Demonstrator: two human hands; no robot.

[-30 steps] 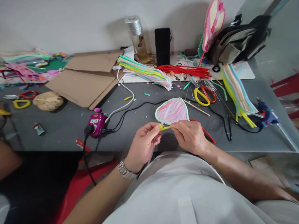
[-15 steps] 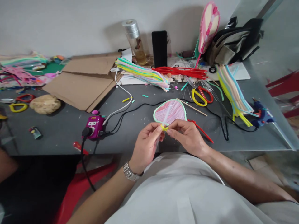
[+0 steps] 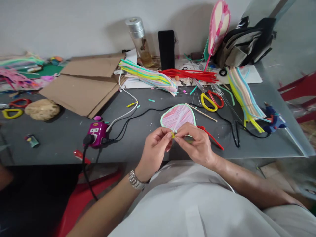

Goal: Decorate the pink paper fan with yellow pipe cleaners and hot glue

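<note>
A small pink fan [image 3: 178,117] with a pale green rim and a white stick down its middle is held just above the front of the grey table [image 3: 148,138]. My left hand [image 3: 155,149] pinches the stick below the fan. My right hand [image 3: 195,143] pinches a short yellow pipe cleaner [image 3: 173,134] wound round the stick at the fan's base. The fingertips of both hands meet at that yellow piece. A metal watch sits on my left wrist.
Yellow and red scissors [image 3: 212,100], a red pipe cleaner [image 3: 211,136] and a blue glue gun [image 3: 273,120] lie to the right. A purple power adapter [image 3: 96,131] with cables sits left. Cardboard [image 3: 84,82], pipe cleaner bundles [image 3: 148,75], a bottle [image 3: 139,41], a phone [image 3: 166,49] and a bag [image 3: 247,42] line the back.
My hands have drawn closer together at the fan's base. The yellow piece now shows shorter, tight against the stick. The view has shifted slightly.
</note>
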